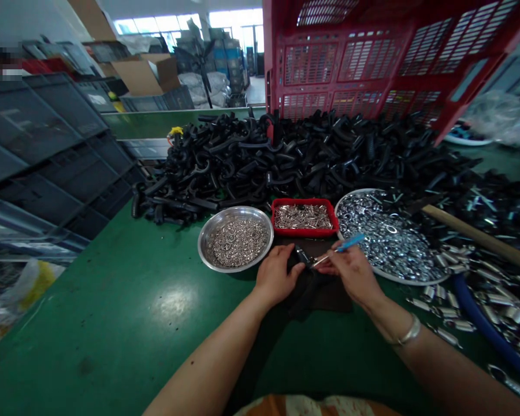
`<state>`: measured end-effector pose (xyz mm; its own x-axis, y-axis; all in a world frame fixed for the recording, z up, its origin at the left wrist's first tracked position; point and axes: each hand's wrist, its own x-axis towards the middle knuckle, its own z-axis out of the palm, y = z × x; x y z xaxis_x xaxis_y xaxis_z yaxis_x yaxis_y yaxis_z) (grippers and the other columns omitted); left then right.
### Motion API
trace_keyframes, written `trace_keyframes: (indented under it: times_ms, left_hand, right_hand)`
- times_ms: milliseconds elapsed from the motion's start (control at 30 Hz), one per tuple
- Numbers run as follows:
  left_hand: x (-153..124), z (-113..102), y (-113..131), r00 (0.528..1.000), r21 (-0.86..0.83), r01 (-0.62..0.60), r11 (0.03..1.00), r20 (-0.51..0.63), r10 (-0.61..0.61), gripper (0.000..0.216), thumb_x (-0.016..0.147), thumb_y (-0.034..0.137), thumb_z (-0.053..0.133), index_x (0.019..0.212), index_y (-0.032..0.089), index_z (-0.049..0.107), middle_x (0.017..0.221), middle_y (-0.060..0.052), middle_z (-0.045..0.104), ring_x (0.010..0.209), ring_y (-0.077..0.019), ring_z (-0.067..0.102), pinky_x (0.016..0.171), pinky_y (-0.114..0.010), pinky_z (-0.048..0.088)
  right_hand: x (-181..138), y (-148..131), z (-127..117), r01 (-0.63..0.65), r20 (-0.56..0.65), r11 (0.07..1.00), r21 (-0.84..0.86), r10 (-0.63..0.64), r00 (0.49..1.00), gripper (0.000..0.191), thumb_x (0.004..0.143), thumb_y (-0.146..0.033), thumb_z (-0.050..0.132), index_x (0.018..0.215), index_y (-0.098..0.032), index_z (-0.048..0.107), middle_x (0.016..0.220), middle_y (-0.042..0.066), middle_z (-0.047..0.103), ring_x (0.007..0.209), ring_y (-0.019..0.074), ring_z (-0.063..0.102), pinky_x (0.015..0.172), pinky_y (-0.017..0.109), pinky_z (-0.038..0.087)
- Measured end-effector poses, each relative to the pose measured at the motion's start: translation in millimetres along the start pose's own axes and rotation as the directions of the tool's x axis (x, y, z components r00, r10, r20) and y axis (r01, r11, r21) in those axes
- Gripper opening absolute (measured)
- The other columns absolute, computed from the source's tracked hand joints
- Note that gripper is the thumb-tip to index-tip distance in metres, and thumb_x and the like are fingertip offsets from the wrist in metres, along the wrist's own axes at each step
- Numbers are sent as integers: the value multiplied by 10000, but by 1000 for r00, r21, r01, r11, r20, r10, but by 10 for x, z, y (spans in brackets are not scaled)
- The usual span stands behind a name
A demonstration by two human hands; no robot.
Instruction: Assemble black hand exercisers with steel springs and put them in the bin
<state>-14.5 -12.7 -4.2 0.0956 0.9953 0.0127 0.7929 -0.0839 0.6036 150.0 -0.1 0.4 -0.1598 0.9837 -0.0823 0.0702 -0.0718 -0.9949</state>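
Observation:
My left hand (276, 276) grips a small black part (302, 255) over a dark cloth (325, 292) on the green table. My right hand (351, 268) holds a blue-handled tool (344, 245) whose metal tip touches that part. Just beyond my hands stand a round steel dish of small washers (235, 238), a red tray of thin metal pins (304, 218) and a large steel plate of shiny rings (387, 240).
A big heap of black rubber hoses (294, 153) covers the far table, with a tipped red crate (372, 58) behind it. Grey crates (47, 156) stack at left. Metal clamps (494, 300), a blue hose (485, 329) and a wooden stick (476, 237) lie at right.

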Motion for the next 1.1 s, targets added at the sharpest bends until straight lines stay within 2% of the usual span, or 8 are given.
trace_keyframes:
  times_ms: [133,433,600,733,800,900,1000,1100]
  left_hand:
    - [2,-17,-1,1000,-13,-3,1000,11,3,483,814,374,470,1256,183,441,1191,-74,516,1057,-190,500,923,-297,389]
    - [-36,-25,28,999,67,32,997,15,-33,516,817,432,449,1277,203,413,1218,-66,500,1071,-201,493,913,-285,389]
    - [-113,-80,161,994,178,-8,984,-109,28,499,810,420,479,1258,204,433,1218,-67,505,1068,-210,484,879,-301,406]
    - [-73,-386,102,979,283,52,958,-204,7,316,860,379,392,1108,273,556,1146,-33,565,998,-191,529,813,-290,424]
    - [0,-581,-31,970,364,202,909,-203,-134,306,837,393,419,1071,285,582,1107,-45,591,959,-223,556,757,-319,441]
    - [116,-778,-253,938,457,325,828,-39,-346,327,740,464,527,1003,298,625,1012,-57,640,895,-261,589,708,-342,450]
    - [175,-806,-378,922,459,318,829,54,-384,242,734,431,538,915,316,651,951,-25,665,867,-238,602,699,-316,448]
    - [182,-760,-405,925,429,342,836,4,-380,210,771,393,496,882,319,658,940,-18,666,867,-228,603,697,-313,446]
  right_hand:
    - [-58,-42,55,-71,204,997,-43,78,976,376,736,-462,563,916,-199,364,707,2,623,591,160,650,525,286,551]
    - [-2,-13,-188,165,-119,944,-285,-206,971,329,756,-449,546,921,-211,390,746,41,609,638,200,648,486,315,542]
    - [467,-268,-250,260,-51,694,-671,-393,918,219,803,-373,477,910,-182,481,791,76,639,706,195,637,614,307,503]
    - [1002,-452,-238,109,-13,372,-922,-311,950,237,791,-357,462,857,-153,562,781,76,651,730,186,610,624,270,444]
    - [1213,-471,-233,81,-5,323,-943,-257,966,196,763,-323,496,802,-158,593,773,65,656,730,178,603,624,255,426]
    - [1397,-450,-222,71,8,281,-957,-218,976,135,747,-231,513,777,-156,622,810,66,661,770,168,594,661,243,410]
    - [1416,-463,-177,79,37,224,-971,-184,982,144,744,-195,533,832,-146,636,836,86,658,802,178,589,690,257,405]
    - [1274,-543,-24,138,103,172,-976,-197,975,253,803,-273,489,960,-125,622,952,144,625,894,215,573,730,299,409]
